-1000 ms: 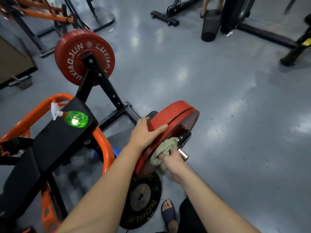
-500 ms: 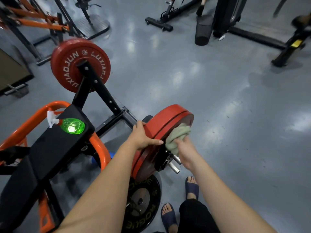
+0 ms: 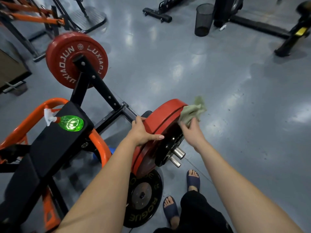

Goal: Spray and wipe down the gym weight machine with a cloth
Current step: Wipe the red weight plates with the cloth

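The location was a gym. A plate-loaded machine (image 3: 99,86) with a black steel arm and an orange tube frame (image 3: 23,118) carried a red weight plate (image 3: 67,52) marked LUXIAOJUN. A black plate (image 3: 143,214) marked ROGUE sat low beside the machine. Further equipment stood around it: an orange-and-black rack (image 3: 33,19) at upper left and black machine bases (image 3: 259,26) at upper right, with a black mesh bin (image 3: 202,19) just beside them. The floor (image 3: 235,98) was grey, smooth and glossy.

We count two hands, left hand (image 3: 143,132) and right hand (image 3: 191,132); one cloth (image 3: 191,111); one green spray bottle (image 3: 70,123); two red weight plates, far red plate (image 3: 67,59) and near red plate (image 3: 161,118); one black ROGUE plate (image 3: 143,197); two blue slippers, nearer slipper (image 3: 170,211) and farther slipper (image 3: 193,179); one black mesh bin (image 3: 202,19).
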Action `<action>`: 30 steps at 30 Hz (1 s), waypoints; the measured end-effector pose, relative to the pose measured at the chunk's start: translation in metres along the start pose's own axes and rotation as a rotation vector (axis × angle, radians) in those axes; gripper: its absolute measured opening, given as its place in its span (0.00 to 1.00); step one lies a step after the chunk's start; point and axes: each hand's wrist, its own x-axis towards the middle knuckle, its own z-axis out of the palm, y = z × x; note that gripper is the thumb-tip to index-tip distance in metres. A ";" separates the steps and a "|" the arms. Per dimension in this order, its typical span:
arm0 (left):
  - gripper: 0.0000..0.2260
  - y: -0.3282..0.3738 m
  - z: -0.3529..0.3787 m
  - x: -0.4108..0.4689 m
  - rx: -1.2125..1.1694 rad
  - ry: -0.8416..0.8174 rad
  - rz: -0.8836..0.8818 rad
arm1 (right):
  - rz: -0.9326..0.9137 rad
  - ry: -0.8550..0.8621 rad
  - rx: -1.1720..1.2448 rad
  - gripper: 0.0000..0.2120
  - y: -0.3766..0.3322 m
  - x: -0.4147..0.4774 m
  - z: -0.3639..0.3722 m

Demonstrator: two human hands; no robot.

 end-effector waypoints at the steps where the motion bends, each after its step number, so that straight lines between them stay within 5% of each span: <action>1: 0.51 0.000 -0.001 0.001 0.004 -0.010 -0.008 | -0.001 -0.074 -0.148 0.23 0.014 -0.006 0.010; 6: 0.51 0.002 -0.004 0.008 0.053 -0.035 -0.042 | -0.170 0.004 -0.381 0.13 0.055 -0.035 0.031; 14: 0.58 0.032 -0.025 0.043 0.257 -0.199 -0.185 | -0.291 -0.231 -0.266 0.23 0.025 -0.022 0.013; 17: 0.47 0.057 -0.013 0.060 0.247 -0.084 -0.069 | -0.323 -0.344 -0.299 0.31 0.033 -0.020 0.014; 22: 0.34 0.109 0.038 0.108 0.359 0.087 0.207 | -0.268 -0.250 -0.212 0.26 0.030 0.008 0.000; 25: 0.40 0.135 0.063 0.131 0.563 0.082 0.268 | -0.153 -0.106 -0.216 0.18 0.036 0.029 -0.006; 30: 0.53 0.159 0.079 0.163 0.772 -0.060 0.144 | -0.038 -0.144 -0.296 0.16 0.034 0.046 0.002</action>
